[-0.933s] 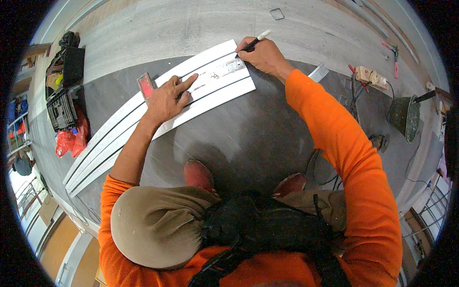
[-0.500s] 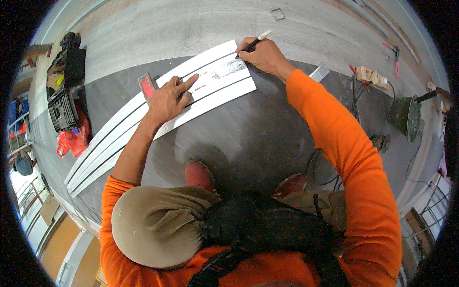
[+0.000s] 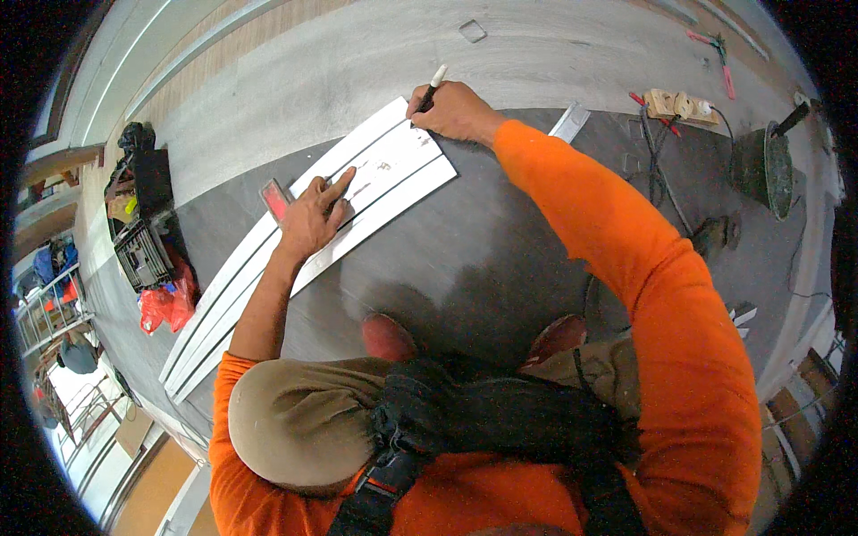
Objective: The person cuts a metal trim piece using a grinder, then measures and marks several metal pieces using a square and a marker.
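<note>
A long white panel with dark lengthwise grooves point(image 3: 418, 170) lies slantwise on the dark floor before me. My left hand point(image 3: 313, 214) rests on it with fingers spread, the index finger stretched toward the panel's right end. Beside that hand, at the panel's far edge, is a flat red-and-grey piece point(image 3: 274, 200), partly hidden. My right hand point(image 3: 456, 111) grips a black marker with a white end point(image 3: 437, 79). Its tip points down at the panel's right end, close to a groove; whether it touches cannot be made out. Dull smudges mark the panel between the grooves.
Right of the panel lie a metal profile piece point(image 3: 569, 122), a wooden socket block point(image 3: 679, 105) with cables and pink-handled pliers point(image 3: 726, 67). A dark bucket point(image 3: 761, 170) stands farther right. At left are a black crate point(image 3: 143, 255) and a red plastic bag point(image 3: 168, 304).
The whole view has shifted a little, with the panel now appearing lower at its right end. The marker stands more upright in my right hand. My left hand keeps its place on the panel.
</note>
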The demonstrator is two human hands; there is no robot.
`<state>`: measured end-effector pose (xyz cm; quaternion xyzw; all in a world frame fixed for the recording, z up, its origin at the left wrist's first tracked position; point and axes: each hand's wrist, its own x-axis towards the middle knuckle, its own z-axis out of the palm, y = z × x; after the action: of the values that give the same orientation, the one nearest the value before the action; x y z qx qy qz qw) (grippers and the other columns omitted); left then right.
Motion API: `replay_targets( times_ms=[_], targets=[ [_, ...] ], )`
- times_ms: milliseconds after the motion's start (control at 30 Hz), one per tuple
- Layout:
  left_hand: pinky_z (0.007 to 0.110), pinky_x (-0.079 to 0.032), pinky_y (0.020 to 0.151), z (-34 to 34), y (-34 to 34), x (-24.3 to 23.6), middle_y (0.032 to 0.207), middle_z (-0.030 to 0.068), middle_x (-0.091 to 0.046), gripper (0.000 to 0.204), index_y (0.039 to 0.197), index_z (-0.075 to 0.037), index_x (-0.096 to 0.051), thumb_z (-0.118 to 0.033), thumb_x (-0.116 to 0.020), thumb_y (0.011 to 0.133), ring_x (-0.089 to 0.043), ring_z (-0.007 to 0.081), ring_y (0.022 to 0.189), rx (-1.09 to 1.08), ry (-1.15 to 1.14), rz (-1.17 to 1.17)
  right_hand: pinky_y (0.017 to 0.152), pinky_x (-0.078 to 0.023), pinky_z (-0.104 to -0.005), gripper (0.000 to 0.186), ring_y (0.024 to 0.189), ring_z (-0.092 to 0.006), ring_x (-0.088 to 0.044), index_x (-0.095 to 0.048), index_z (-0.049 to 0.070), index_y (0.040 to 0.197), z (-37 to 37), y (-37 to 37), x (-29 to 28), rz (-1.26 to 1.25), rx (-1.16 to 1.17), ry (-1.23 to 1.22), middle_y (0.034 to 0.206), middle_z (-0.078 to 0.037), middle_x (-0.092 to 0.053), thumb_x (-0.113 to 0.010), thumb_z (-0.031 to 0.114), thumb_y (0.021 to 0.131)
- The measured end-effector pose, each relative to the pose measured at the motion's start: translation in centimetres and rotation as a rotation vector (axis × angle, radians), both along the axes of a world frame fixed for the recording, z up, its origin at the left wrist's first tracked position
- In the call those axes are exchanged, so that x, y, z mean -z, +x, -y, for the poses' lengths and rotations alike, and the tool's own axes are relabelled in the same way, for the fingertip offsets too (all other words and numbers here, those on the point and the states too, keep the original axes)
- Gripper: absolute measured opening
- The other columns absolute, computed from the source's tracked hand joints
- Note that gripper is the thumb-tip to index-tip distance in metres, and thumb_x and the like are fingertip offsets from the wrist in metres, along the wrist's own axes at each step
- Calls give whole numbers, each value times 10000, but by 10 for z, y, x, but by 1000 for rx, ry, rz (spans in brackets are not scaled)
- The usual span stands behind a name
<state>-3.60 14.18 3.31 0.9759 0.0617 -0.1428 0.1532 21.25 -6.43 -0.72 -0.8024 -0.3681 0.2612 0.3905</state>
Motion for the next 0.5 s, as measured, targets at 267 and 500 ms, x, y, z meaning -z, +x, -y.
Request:
replay_targets(
  times_ms=[267,500],
  targets=[
    [418,-526,770,1,0,0,964,125,-540,550,1505,-303,-440,-246,-522,964,-629,295,841,-16,-22,-10,685,-510,-442,388,668,-378,-618,-632,4,711,-1,0,5,32,26,4,666,-210,-624,-534,337,884],
    [411,-527,771,1,-2,-4,966,117,-544,535,1497,-308,-453,-255,-518,969,-632,285,845,-17,-14,1,725,-521,-433,331,770,-357,-662,-675,41,796,0,-2,0,31,4,25,770,-188,-679,-569,347,863]
  ],
)
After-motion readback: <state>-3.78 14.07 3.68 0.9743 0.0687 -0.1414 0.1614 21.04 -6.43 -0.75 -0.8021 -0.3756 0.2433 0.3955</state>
